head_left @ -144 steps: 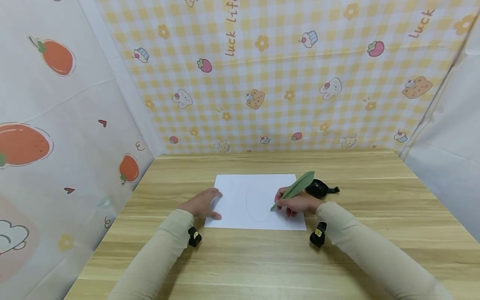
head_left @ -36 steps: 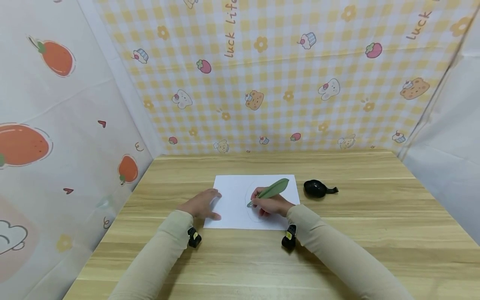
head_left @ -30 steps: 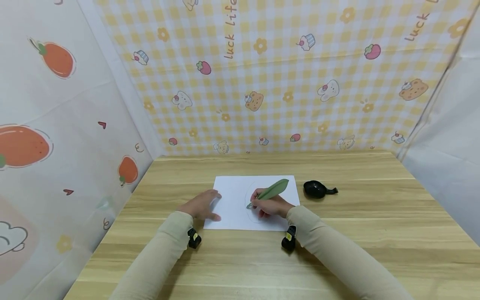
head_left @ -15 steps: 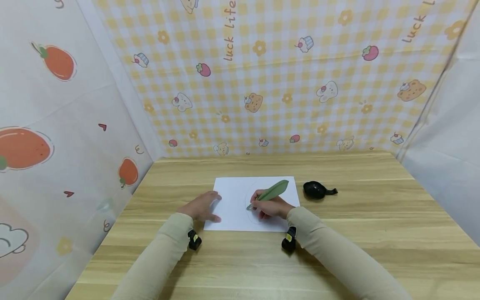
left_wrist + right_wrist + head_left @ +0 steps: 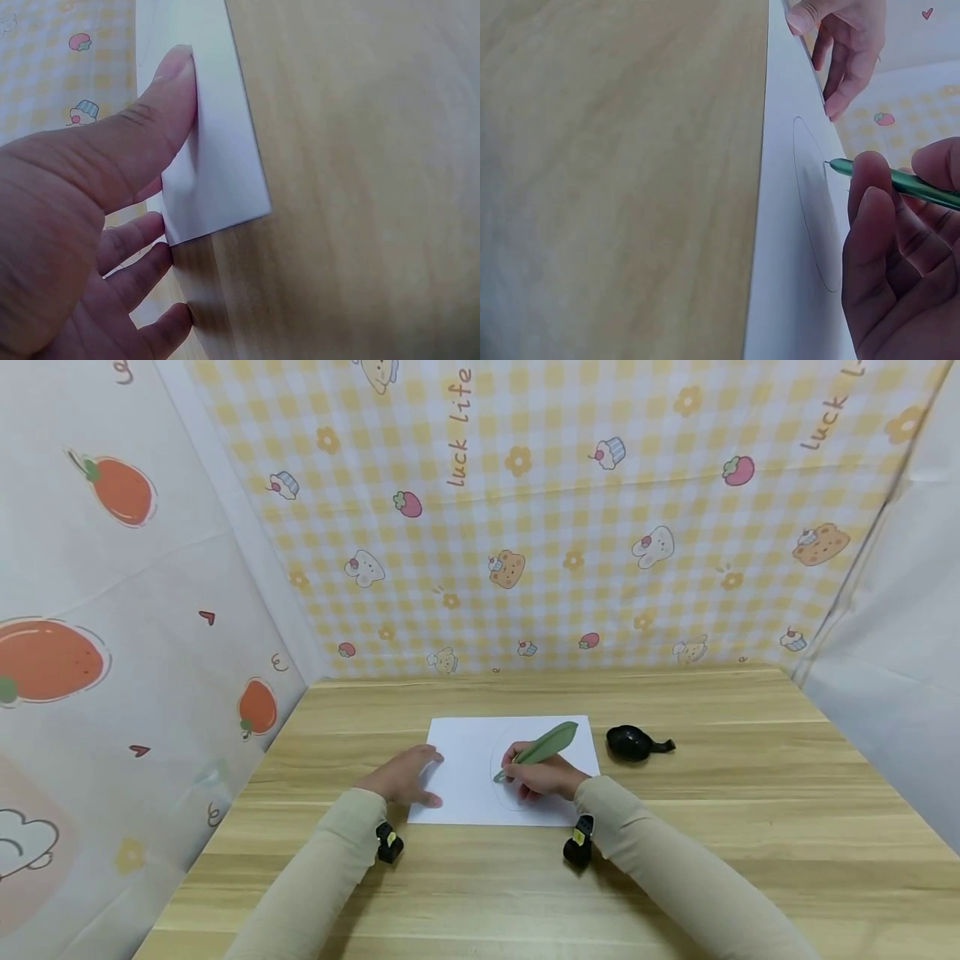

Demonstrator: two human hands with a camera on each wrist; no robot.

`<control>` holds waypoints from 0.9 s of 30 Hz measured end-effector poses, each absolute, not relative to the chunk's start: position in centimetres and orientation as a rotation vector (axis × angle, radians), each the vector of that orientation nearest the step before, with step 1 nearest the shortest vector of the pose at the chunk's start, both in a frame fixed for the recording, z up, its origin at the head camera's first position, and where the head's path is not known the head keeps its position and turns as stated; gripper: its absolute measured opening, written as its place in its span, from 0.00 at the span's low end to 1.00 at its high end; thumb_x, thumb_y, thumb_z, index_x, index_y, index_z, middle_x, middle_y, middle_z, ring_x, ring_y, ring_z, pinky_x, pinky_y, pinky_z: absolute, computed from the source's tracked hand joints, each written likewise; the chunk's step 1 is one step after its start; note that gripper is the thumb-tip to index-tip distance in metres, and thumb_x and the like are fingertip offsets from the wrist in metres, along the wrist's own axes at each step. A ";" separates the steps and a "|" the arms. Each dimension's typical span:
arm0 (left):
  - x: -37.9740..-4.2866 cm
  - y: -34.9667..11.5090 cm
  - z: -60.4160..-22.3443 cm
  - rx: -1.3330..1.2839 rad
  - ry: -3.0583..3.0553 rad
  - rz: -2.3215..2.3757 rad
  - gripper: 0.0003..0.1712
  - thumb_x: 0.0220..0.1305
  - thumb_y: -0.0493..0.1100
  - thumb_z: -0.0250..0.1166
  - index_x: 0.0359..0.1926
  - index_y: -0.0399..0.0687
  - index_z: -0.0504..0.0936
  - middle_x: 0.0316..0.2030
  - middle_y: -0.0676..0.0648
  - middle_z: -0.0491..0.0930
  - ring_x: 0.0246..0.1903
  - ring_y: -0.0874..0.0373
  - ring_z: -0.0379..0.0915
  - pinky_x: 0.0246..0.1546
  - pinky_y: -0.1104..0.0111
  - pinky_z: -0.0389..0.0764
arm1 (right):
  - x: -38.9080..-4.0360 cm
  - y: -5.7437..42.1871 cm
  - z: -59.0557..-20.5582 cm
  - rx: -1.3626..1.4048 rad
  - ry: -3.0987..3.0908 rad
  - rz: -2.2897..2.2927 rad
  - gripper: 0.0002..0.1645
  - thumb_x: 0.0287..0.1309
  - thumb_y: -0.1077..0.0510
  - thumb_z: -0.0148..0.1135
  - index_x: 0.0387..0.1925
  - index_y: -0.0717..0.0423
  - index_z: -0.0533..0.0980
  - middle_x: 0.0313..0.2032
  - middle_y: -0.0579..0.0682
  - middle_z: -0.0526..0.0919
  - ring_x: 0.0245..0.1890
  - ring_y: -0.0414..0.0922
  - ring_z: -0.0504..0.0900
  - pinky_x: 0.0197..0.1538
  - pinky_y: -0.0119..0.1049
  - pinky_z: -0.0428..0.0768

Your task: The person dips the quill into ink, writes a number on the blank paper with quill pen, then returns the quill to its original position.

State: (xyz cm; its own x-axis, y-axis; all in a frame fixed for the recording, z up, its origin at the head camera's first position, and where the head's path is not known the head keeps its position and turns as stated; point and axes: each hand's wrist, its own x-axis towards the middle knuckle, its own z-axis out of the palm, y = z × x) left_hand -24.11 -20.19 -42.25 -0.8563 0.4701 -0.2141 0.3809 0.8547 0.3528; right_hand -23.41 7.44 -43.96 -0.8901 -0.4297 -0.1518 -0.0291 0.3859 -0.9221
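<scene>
A sheet of white paper (image 5: 465,768) lies on the table, with a thin rounded outline drawn on its right half. My right hand (image 5: 542,775) pinches a green leaf-shaped pen (image 5: 551,743), its tip down at the outline's left side. In the right wrist view the pen (image 5: 922,187) is held between thumb and fingers, and its fine point meets the drawn line. At the paper's left edge rests my left hand (image 5: 405,775), fingers spread. The left wrist view has its thumb (image 5: 176,82) lying straight on the paper (image 5: 217,165), the other fingers past the edge.
A glossy black object with a rounded body and short stem (image 5: 632,742) sits right of the paper. The wooden table (image 5: 480,893) meets a yellow checked cloth (image 5: 555,527) at the back. Printed white cloth (image 5: 180,568) hangs at the left.
Since the oldest frame, my right hand has moved the pen left, from the outline's right side to its left. Over the last second both hands stay nearly still; the view tips slightly upward.
</scene>
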 end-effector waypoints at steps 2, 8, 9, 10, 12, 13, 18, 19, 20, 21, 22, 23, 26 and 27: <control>-24.0 -20.2 -42.2 0.642 2.735 0.445 0.42 0.50 0.49 0.76 0.64 0.38 0.70 0.69 0.33 0.59 0.68 0.38 0.53 0.69 0.49 0.56 | -23.4 7.6 -43.8 -0.396 2.285 -1.509 0.05 0.63 0.60 0.54 0.36 0.56 0.75 0.29 0.52 0.81 0.18 0.43 0.78 0.19 0.32 0.77; -24.0 -20.2 -42.2 0.644 2.736 0.461 0.42 0.49 0.48 0.76 0.63 0.37 0.70 0.69 0.33 0.59 0.68 0.38 0.53 0.69 0.49 0.55 | -23.5 8.1 -43.4 -0.385 2.299 -1.519 0.04 0.63 0.60 0.55 0.37 0.56 0.75 0.31 0.52 0.82 0.18 0.43 0.79 0.20 0.34 0.78; -24.0 -20.2 -42.2 0.640 2.738 0.457 0.43 0.50 0.48 0.76 0.63 0.38 0.70 0.69 0.33 0.58 0.68 0.38 0.53 0.69 0.49 0.55 | -23.6 8.2 -43.3 -0.382 2.302 -1.519 0.05 0.63 0.60 0.55 0.37 0.56 0.75 0.31 0.52 0.82 0.19 0.43 0.79 0.20 0.34 0.78; -24.0 -20.2 -42.2 0.637 2.740 0.453 0.43 0.50 0.48 0.76 0.64 0.38 0.70 0.69 0.33 0.58 0.68 0.38 0.53 0.69 0.49 0.55 | -23.6 8.4 -43.2 -0.381 2.306 -1.518 0.04 0.63 0.59 0.55 0.37 0.56 0.75 0.31 0.52 0.82 0.19 0.43 0.79 0.20 0.34 0.78; -24.1 -20.2 -42.3 0.631 2.743 0.437 0.43 0.50 0.49 0.76 0.64 0.39 0.70 0.70 0.34 0.58 0.69 0.39 0.53 0.69 0.50 0.54 | -23.7 8.6 -43.1 -0.377 2.312 -1.514 0.05 0.63 0.59 0.55 0.37 0.55 0.75 0.32 0.52 0.82 0.19 0.43 0.79 0.20 0.34 0.78; -24.1 -20.2 -42.3 0.629 2.743 0.433 0.43 0.50 0.49 0.76 0.64 0.39 0.70 0.70 0.34 0.58 0.69 0.39 0.53 0.70 0.51 0.54 | -23.7 8.7 -43.0 -0.377 2.317 -1.510 0.05 0.63 0.59 0.55 0.38 0.55 0.75 0.32 0.52 0.82 0.19 0.43 0.79 0.20 0.34 0.78; -24.2 -20.1 -42.2 0.638 2.742 0.420 0.42 0.50 0.49 0.76 0.63 0.39 0.70 0.69 0.34 0.59 0.69 0.39 0.53 0.69 0.50 0.55 | -23.9 9.3 -42.8 -0.367 2.334 -1.500 0.06 0.63 0.59 0.55 0.39 0.56 0.75 0.32 0.52 0.82 0.20 0.44 0.80 0.21 0.35 0.79; -24.2 -20.1 -42.2 0.639 2.742 0.423 0.42 0.50 0.49 0.76 0.63 0.38 0.70 0.69 0.33 0.59 0.69 0.39 0.53 0.69 0.50 0.55 | -24.0 9.5 -42.8 -0.364 2.339 -1.501 0.06 0.64 0.59 0.55 0.39 0.57 0.75 0.32 0.52 0.82 0.20 0.44 0.80 0.21 0.35 0.79; -24.2 -20.1 -42.2 0.636 2.742 0.424 0.42 0.50 0.49 0.76 0.63 0.38 0.70 0.69 0.34 0.59 0.69 0.39 0.53 0.69 0.50 0.55 | -24.0 9.6 -42.8 -0.359 2.339 -1.506 0.06 0.64 0.59 0.55 0.39 0.57 0.75 0.33 0.52 0.82 0.20 0.44 0.80 0.22 0.35 0.79; -24.2 -20.1 -42.1 0.636 2.741 0.423 0.42 0.50 0.49 0.76 0.63 0.39 0.70 0.69 0.33 0.59 0.69 0.39 0.53 0.69 0.50 0.55 | -24.1 9.8 -42.8 -0.354 2.339 -1.511 0.07 0.64 0.59 0.55 0.40 0.57 0.75 0.33 0.52 0.82 0.20 0.45 0.80 0.22 0.35 0.79; -24.2 -20.1 -42.2 0.633 2.741 0.418 0.42 0.50 0.49 0.76 0.63 0.39 0.70 0.69 0.34 0.59 0.69 0.39 0.53 0.69 0.50 0.55 | -24.2 10.0 -42.8 -0.349 2.341 -1.514 0.07 0.64 0.59 0.55 0.40 0.57 0.75 0.33 0.53 0.82 0.20 0.45 0.80 0.22 0.35 0.80; -24.2 -20.1 -42.2 0.631 2.742 0.416 0.42 0.50 0.49 0.76 0.63 0.39 0.70 0.69 0.34 0.59 0.69 0.39 0.53 0.69 0.50 0.55 | -24.2 10.2 -42.8 -0.347 2.343 -1.515 0.07 0.64 0.59 0.55 0.40 0.57 0.75 0.34 0.53 0.82 0.21 0.45 0.80 0.22 0.35 0.80; -24.2 -20.2 -42.3 0.628 2.744 0.413 0.42 0.50 0.49 0.76 0.64 0.39 0.70 0.69 0.34 0.59 0.69 0.39 0.53 0.69 0.50 0.55 | -24.4 10.8 -42.8 -0.341 2.353 -1.512 0.07 0.65 0.59 0.55 0.41 0.58 0.75 0.35 0.54 0.82 0.21 0.45 0.80 0.23 0.35 0.80; -24.2 -20.2 -42.3 0.631 2.744 0.417 0.42 0.50 0.49 0.76 0.64 0.39 0.70 0.69 0.34 0.59 0.69 0.39 0.53 0.69 0.50 0.55 | -24.4 11.0 -42.8 -0.337 2.361 -1.505 0.07 0.65 0.58 0.55 0.41 0.58 0.75 0.35 0.54 0.82 0.21 0.45 0.80 0.23 0.35 0.80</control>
